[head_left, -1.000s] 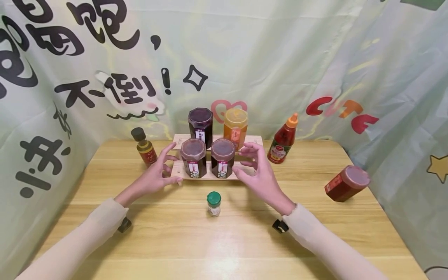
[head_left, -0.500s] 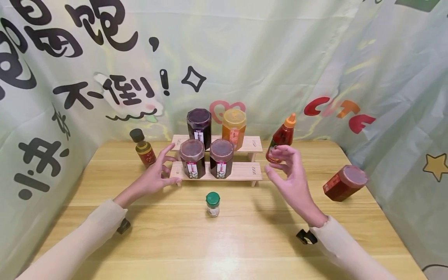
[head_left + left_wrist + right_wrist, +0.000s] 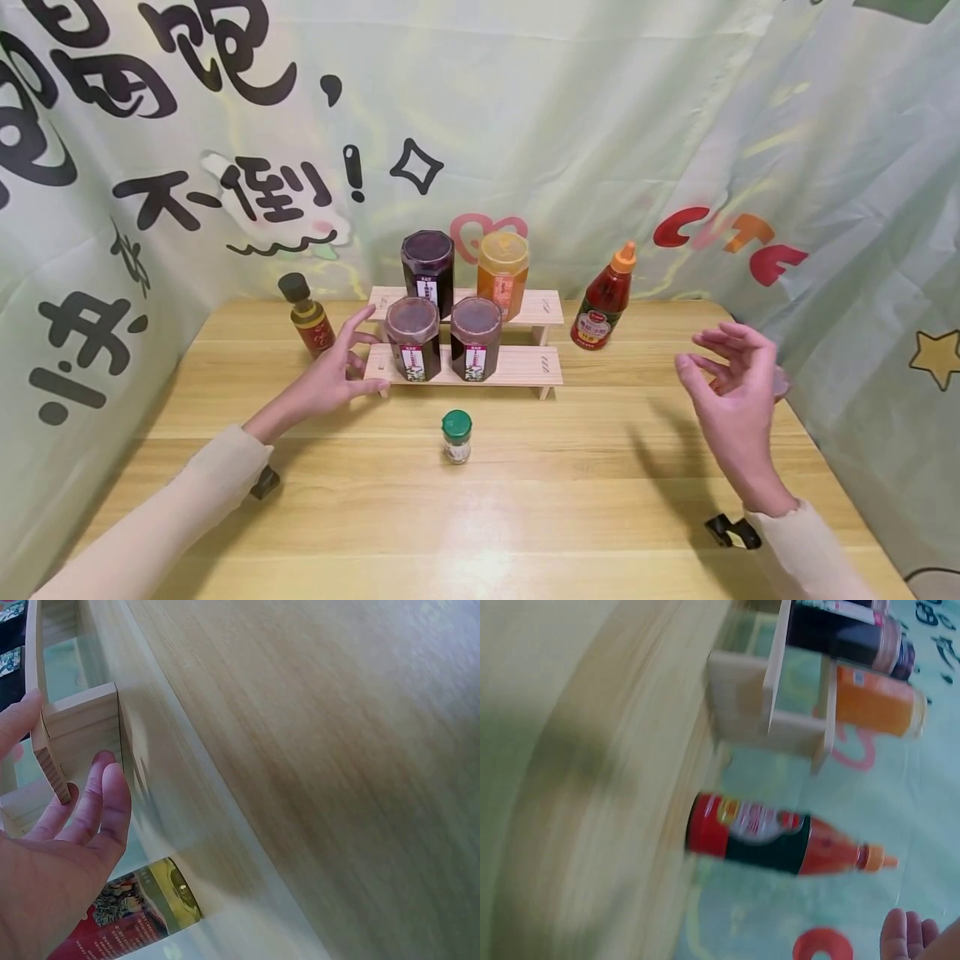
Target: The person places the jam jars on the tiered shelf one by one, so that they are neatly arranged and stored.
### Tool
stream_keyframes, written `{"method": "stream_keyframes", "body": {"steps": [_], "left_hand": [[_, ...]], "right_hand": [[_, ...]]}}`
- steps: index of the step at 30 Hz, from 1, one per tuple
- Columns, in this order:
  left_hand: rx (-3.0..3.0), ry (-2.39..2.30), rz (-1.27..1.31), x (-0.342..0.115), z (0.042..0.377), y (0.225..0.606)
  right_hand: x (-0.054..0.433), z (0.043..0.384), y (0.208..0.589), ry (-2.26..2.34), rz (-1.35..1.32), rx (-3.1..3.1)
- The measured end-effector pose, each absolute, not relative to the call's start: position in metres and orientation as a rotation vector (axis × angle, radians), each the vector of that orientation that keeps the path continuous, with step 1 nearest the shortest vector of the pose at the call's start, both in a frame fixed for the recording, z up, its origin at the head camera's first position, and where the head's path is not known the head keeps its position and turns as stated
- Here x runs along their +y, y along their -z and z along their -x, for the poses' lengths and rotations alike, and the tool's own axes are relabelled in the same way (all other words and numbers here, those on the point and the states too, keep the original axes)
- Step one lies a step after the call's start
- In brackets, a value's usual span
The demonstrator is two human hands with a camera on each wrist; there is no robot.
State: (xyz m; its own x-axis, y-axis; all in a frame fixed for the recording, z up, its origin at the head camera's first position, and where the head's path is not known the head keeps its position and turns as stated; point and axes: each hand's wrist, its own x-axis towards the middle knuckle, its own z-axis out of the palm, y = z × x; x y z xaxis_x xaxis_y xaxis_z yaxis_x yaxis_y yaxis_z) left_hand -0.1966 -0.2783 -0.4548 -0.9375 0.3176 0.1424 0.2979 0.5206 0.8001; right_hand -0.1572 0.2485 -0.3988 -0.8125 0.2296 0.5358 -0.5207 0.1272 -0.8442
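Note:
A two-tier wooden rack [image 3: 525, 367] bears two dark jars [image 3: 413, 337] on its front step. Another dark jar [image 3: 429, 267] and an orange jar [image 3: 504, 275] stand on the back step. My left hand [image 3: 326, 383] holds the rack's left end, and in the left wrist view the thumb and fingers [image 3: 112, 802] lie around the board's end. On the right, my right hand [image 3: 738, 400] is raised above the table with loosely bent fingers and nothing in them. Behind it a red jar [image 3: 782, 383] is mostly hidden.
A small green-capped shaker [image 3: 457, 437] stands in front of the rack. A black-capped bottle [image 3: 307, 317] is left of it, beside my left hand. The ketchup bottle [image 3: 603, 300] stands to the right. Printed cloth [image 3: 585, 125] hangs around the table [image 3: 360, 517].
My right hand has moved away from the rack's right side, past the ketchup bottle, to the red jar at the far right. The left hand and the rack have stayed put.

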Motion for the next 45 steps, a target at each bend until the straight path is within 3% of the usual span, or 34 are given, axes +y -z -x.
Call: {"method": "stream_keyframes", "body": {"steps": [15, 24, 32, 45], "left_hand": [[2.741, -1.448, -0.605, -0.279, 0.197, 0.457], [2.715, -1.422, -0.534, -0.278, 0.196, 0.453], [2.704, -1.431, -0.541, -0.277, 0.197, 0.453], [2.708, -1.423, -0.538, -0.278, 0.198, 0.454]], "right_hand": [[0.300, 0.140, 0.410, -1.362, 0.298, -1.933], [0.320, 0.148, 0.441, -1.453, 0.588, -2.099], [0.321, 0.158, 0.460, -1.656, 0.614, -2.000], [0.320, 0.165, 0.465, -1.600, 0.583, -2.034]]}}
